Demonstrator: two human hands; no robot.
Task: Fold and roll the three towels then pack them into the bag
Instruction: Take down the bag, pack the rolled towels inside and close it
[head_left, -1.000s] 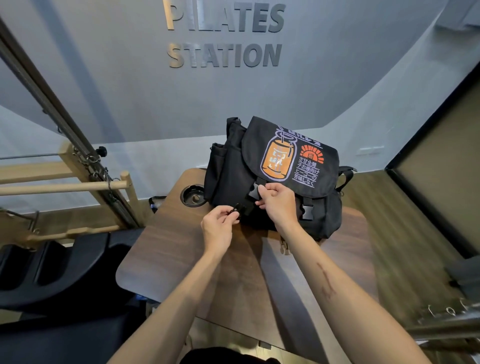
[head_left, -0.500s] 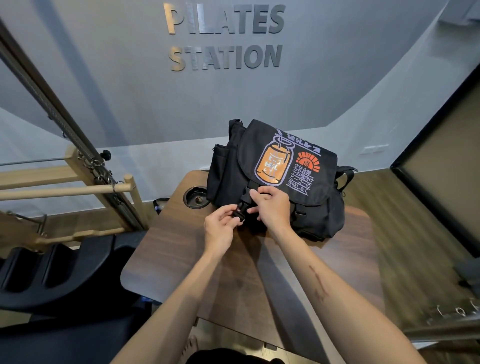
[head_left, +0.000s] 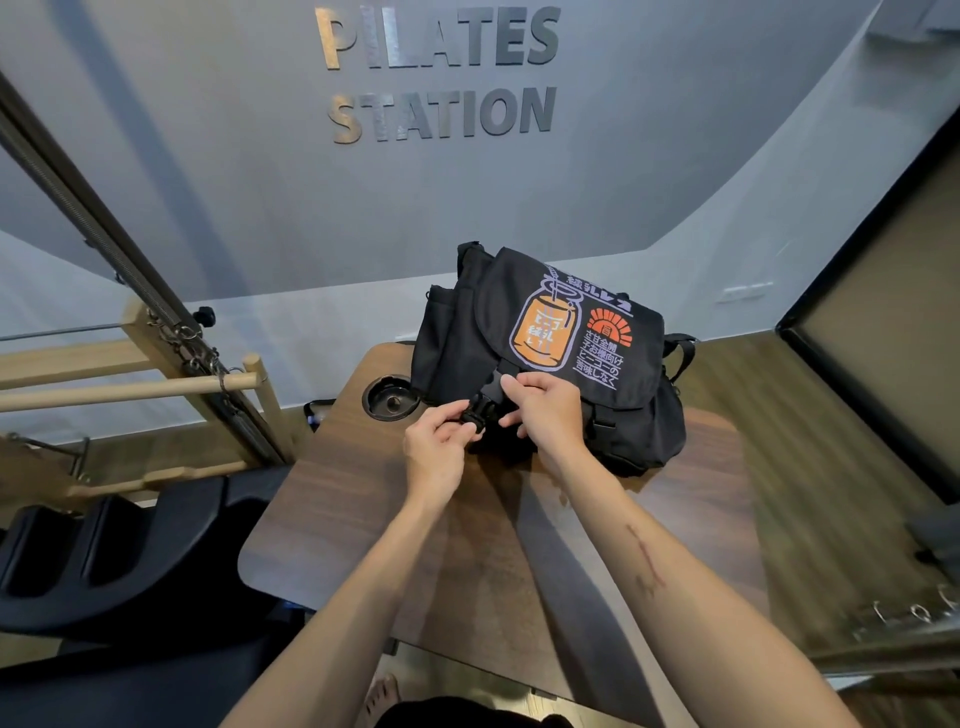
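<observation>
Both hands had moved closer together at the buckle since a moment before. On the far edge of the brown table (head_left: 691, 519) sat the black bag (head_left: 639, 415), flap down. Right hand (head_left: 550, 413) pinched the strap; left hand (head_left: 436, 452) pinched the small buckle (head_left: 474, 414).

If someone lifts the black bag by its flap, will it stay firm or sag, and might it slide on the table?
The bag would probably sag: it is soft cloth and its sides already bulge and slump. It looks full, so it may feel rather heavy. On the smooth wooden table it could slide when pushed. The left hand and right hand both hold its buckle.
</observation>
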